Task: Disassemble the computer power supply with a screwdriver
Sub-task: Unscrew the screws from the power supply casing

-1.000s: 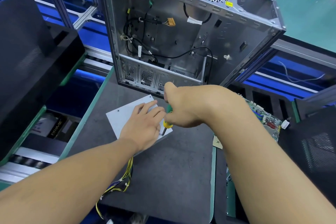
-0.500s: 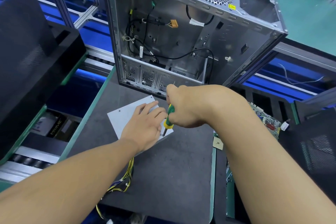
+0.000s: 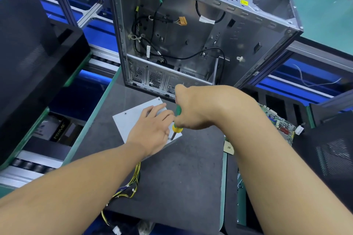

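Power supply [image 3: 131,118] is seen lying flat on the dark mat [image 3: 181,177] just before the open computer case [image 3: 191,34], its yellow and black cables [image 3: 131,187] trailing toward the near edge. It is pressed down by the flat, uncurled left hand [image 3: 152,131], while the green-and-yellow screwdriver [image 3: 177,118] is clasped in the right hand [image 3: 193,108], tip set at the near right corner.

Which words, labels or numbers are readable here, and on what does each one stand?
"PRIME": on the dark box at lower left.
Yellow sticker on the case: too small to read.
White cable tag: blurred.
Circuit board markings: too small.
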Demonstrator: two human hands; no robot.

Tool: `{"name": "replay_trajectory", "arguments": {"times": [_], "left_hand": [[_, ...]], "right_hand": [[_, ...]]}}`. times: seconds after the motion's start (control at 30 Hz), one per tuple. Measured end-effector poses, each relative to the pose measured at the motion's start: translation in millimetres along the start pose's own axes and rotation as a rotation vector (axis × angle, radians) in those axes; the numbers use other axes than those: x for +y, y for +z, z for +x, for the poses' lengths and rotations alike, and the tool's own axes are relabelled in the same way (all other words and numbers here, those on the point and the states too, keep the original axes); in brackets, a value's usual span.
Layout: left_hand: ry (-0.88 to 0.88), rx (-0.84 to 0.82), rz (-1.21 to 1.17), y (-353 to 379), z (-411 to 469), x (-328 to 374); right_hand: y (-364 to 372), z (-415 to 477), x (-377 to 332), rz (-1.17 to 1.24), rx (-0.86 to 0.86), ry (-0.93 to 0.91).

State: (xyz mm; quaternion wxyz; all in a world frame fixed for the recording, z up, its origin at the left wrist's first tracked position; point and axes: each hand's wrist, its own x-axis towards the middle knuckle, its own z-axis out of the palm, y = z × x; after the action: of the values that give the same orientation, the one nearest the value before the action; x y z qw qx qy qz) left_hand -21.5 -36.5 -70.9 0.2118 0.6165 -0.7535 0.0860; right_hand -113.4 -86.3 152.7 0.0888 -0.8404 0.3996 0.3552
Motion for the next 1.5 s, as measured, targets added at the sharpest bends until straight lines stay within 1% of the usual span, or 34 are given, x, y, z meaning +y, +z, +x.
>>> {"name": "replay_trajectory", "arguments": {"times": [0.1, 0.13, 0.2, 0.27, 0.37, 0.47, 0.6, 0.67, 0.7, 0.8, 0.87, 0.93, 1.0, 1.13, 1.23, 1.3, 1.37, 1.4, 1.5], "left_hand": [[-0.008, 0.051, 0.048, -1.9, 1.2, 0.5], [0.005, 0.037, 0.033, -1.9, 1.5, 0.4], [0.030, 0.008, -0.027, 1.2, 0.7, -0.4], [0.008, -0.024, -0.054, 2.3, -0.7, -1.6], [0.002, -0.090, -0.019, 3.5, -0.9, -3.0], [0.034, -0.036, 0.000, 6.7, -1.7, -5.3], [0.022, 0.044, -0.015, 3.9, -0.1, -2.3], [0.007, 0.049, -0.003, -2.3, 2.5, 0.3], [0.031, 0.034, -0.010, -2.9, 3.2, 0.6], [0.053, 0.008, -0.031, 1.8, 1.0, -0.8], [0.033, -0.020, -0.044, 4.2, 0.6, -2.1], [0.018, -0.062, -0.035, 3.1, -0.7, -1.6], [0.025, -0.054, -0.014, 4.2, -1.8, -2.3], [0.028, 0.003, -0.018, 5.0, -0.7, -2.8], [0.004, -0.022, 0.010, 3.4, -0.5, -2.8], [-0.011, -0.081, 0.004, 4.0, -1.5, -4.1], [-0.025, -0.125, -0.011, 4.3, -1.1, -4.4], [-0.033, -0.131, -0.024, 3.9, -0.6, -4.0], [-0.038, -0.147, -0.042, 2.0, 0.4, -1.3]], "right_hand": [[1.7, 0.1, -1.2, 0.049, -0.026, 0.046], [0.0, -1.7, -1.7, 0.058, -0.045, 0.064], [-3.1, -1.7, -3.7, -0.035, -0.074, -0.004], [-3.5, 1.0, -4.7, -0.083, -0.053, -0.051], [0.8, 2.8, -2.9, -0.028, -0.026, -0.015], [3.2, 0.6, -1.4, 0.030, -0.006, -0.008], [6.7, 2.1, -1.7, 0.061, -0.013, 0.014], [6.1, -0.8, -2.1, 0.070, -0.043, 0.040], [4.2, -3.6, -2.6, 0.052, -0.067, 0.029], [1.7, -1.2, -3.5, 0.007, -0.040, -0.053], [5.7, 3.9, -4.2, -0.011, -0.029, -0.023], [10.7, 8.8, -1.5, 0.049, 0.034, 0.032], [13.2, 7.0, 0.1, 0.111, 0.085, 0.057], [14.0, 4.2, 0.1, 0.118, 0.056, 0.013], [12.3, 2.5, -1.3, 0.103, 0.008, 0.061], [8.7, -0.5, -2.0, 0.081, -0.013, 0.038], [8.5, -1.0, -2.9, 0.062, -0.005, 0.009], [10.4, -0.3, -2.9, 0.079, 0.015, -0.010], [15.6, 5.5, 2.2, 0.167, 0.077, 0.013]]}}
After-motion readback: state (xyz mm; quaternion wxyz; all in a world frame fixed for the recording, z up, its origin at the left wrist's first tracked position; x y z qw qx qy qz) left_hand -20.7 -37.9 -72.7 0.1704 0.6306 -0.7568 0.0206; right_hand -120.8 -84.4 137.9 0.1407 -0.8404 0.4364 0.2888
